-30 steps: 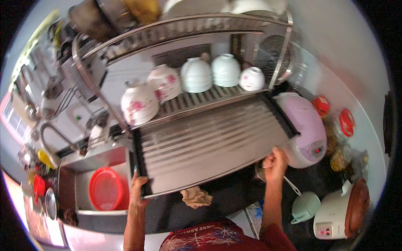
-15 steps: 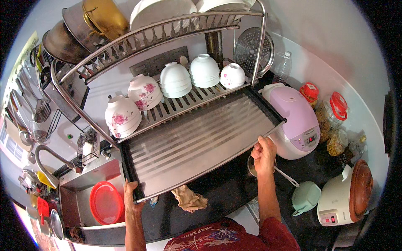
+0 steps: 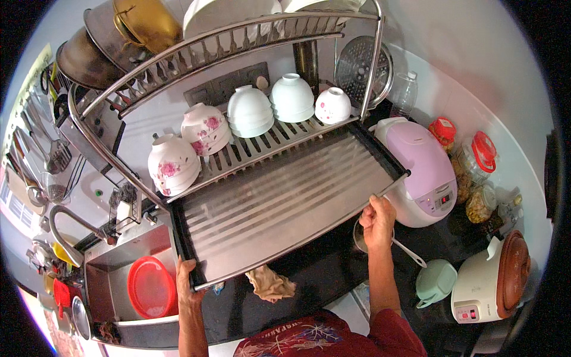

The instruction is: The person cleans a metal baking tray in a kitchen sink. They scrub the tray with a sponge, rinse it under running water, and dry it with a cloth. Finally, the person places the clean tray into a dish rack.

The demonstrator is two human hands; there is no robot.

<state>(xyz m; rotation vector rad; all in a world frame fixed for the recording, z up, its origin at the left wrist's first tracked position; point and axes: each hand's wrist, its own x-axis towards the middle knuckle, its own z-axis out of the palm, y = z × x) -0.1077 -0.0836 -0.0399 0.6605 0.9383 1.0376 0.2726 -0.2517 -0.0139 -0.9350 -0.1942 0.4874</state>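
1 tray (image 3: 285, 205) over blk kitchen ctr (image 3: 324, 268)

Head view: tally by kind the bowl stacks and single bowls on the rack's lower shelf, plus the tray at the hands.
Large flowered bowl stacks: 2
Plain pale bowl stacks: 2
Small flowered single bowl: 1
Metal tray: 1
Total: 6

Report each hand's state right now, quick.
Left hand: closed, holding the metal tray at its near left corner.
Right hand: closed, holding the tray's near edge toward its right end.
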